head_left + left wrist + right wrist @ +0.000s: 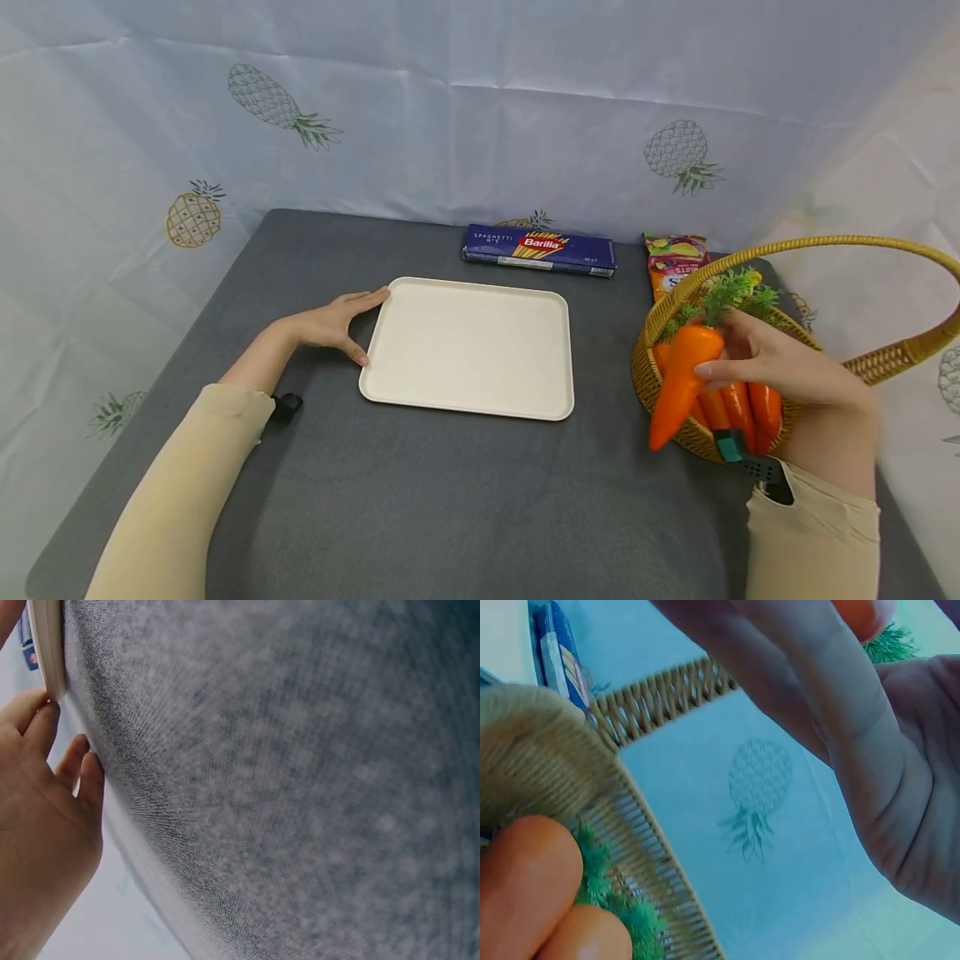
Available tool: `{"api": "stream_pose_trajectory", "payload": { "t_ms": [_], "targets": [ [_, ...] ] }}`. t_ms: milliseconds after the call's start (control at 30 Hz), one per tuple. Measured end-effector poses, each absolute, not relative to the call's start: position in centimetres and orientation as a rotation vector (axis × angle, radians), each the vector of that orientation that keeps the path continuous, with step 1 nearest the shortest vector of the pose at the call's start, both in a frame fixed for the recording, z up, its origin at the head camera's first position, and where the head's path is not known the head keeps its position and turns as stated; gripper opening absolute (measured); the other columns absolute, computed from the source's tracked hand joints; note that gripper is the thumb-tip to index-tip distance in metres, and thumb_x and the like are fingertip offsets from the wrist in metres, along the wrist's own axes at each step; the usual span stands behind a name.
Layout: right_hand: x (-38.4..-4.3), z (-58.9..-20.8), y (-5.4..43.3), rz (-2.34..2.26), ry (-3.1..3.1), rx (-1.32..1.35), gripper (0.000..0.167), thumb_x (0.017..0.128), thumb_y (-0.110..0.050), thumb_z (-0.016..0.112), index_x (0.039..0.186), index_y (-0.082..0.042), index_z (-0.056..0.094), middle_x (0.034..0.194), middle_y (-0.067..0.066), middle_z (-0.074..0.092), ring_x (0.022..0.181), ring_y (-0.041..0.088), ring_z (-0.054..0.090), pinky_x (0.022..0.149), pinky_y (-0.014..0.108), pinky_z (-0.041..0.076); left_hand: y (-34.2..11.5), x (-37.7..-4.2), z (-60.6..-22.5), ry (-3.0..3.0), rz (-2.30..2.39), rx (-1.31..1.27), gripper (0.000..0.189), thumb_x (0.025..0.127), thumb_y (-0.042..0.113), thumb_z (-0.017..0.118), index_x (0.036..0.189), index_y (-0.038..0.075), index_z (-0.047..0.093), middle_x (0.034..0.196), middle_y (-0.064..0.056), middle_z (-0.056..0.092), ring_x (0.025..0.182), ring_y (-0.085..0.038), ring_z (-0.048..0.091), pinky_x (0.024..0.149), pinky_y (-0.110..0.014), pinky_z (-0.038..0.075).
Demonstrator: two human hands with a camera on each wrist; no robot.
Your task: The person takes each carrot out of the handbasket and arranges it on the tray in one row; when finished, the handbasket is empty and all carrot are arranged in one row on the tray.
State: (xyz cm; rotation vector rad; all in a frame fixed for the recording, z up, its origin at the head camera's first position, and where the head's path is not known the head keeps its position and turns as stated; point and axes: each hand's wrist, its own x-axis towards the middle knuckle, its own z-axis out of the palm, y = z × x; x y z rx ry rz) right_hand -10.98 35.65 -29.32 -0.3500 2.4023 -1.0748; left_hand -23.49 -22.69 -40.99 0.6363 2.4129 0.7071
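Note:
With thumb and fingers, my right hand (pixel 787 362) pinches an orange toy carrot (pixel 678 387) near its leafy green top. The carrot hangs tip down over the near left rim of a wicker basket (pixel 642 367). Inside the basket lie several more carrots (pixel 765 412), also seen in the right wrist view as orange bodies (pixel 529 885) with green leaves. My left hand (pixel 324 325) rests at the left edge of a cream rectangular tray (pixel 468 350), thumb and fingers spread along it. The left wrist view shows fingertips touching the tray's rim (pixel 46 645).
A blue spaghetti box (pixel 540 250) lies behind the tray. Behind the basket is a colourful snack bag (pixel 671 254), and the basket's tall handle (pixel 892 242) arches out to the right. A pineapple-print cloth (pixel 480 108) hangs behind the grey table (pixel 450 500).

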Motion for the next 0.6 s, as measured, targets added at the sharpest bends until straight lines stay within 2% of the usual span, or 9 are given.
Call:
{"api": "stream_pose_trajectory", "payload": {
  "t_ms": [100, 233, 333, 433, 500, 600],
  "targets": [
    [-11.0, -28.9, 34.6, -0.912, 2.464, -0.317, 0.042, 0.098, -0.024, 0.060, 0.126, -0.003, 0.036, 0.107, 0.015, 0.061, 0.090, 0.018, 0.064, 0.069, 0.028, 0.050, -22.7, -23.5, -41.0, 2.417, 0.704, 0.634, 0.130, 0.067, 0.041, 0.090, 0.161, 0.019, 0.004, 0.167, -0.020, -0.001, 0.154, -0.045, -0.005, 0.115, -0.071, 0.014],
    [-10.9, -28.5, 33.2, -0.831, 2.486, -0.361, 0.052, 0.097, -0.028, 0.063, 0.135, -0.006, 0.035, 0.124, 0.016, 0.054, 0.107, 0.020, 0.058, 0.079, 0.031, 0.051, -22.6, -23.4, -41.0, 2.411, 0.708, 0.638, 0.129, 0.067, 0.041, 0.090, 0.161, 0.018, 0.004, 0.167, -0.020, -0.001, 0.154, -0.045, -0.005, 0.115, -0.072, 0.015],
    [-11.0, -28.2, 31.8, -0.878, 2.468, -0.418, 0.048, 0.096, -0.026, 0.065, 0.131, -0.007, 0.037, 0.120, 0.016, 0.055, 0.103, 0.020, 0.059, 0.078, 0.031, 0.052, -22.6, -23.4, -40.9, 2.409, 0.710, 0.633, 0.129, 0.067, 0.041, 0.090, 0.161, 0.019, 0.004, 0.167, -0.021, -0.001, 0.153, -0.045, -0.005, 0.115, -0.072, 0.015],
    [-11.5, -28.2, 30.1, -0.922, 2.469, -0.469, 0.040, 0.095, -0.024, 0.067, 0.118, -0.006, 0.040, 0.102, 0.013, 0.054, 0.084, 0.016, 0.057, 0.066, 0.028, 0.049, -22.5, -23.4, -40.8, 2.413, 0.703, 0.627, 0.130, 0.067, 0.041, 0.090, 0.161, 0.019, 0.004, 0.167, -0.021, -0.001, 0.154, -0.045, -0.005, 0.115, -0.072, 0.015],
    [-11.8, -28.1, 29.1, -0.926, 2.471, -0.493, 0.041, 0.094, -0.025, 0.068, 0.116, -0.005, 0.040, 0.099, 0.012, 0.053, 0.081, 0.016, 0.056, 0.065, 0.027, 0.048, -22.6, -23.4, -40.8, 2.413, 0.697, 0.626, 0.130, 0.067, 0.041, 0.090, 0.161, 0.019, 0.004, 0.167, -0.021, -0.001, 0.154, -0.045, -0.004, 0.115, -0.071, 0.015],
    [-12.6, -28.1, 27.6, -0.944, 2.433, -0.490, 0.047, 0.095, -0.027, 0.067, 0.124, -0.005, 0.037, 0.106, 0.013, 0.055, 0.089, 0.021, 0.059, 0.072, 0.030, 0.052, -22.5, -23.5, -40.7, 2.408, 0.699, 0.628, 0.130, 0.067, 0.041, 0.090, 0.161, 0.018, 0.004, 0.167, -0.021, -0.001, 0.153, -0.045, -0.004, 0.115, -0.072, 0.015]
  ]
}}
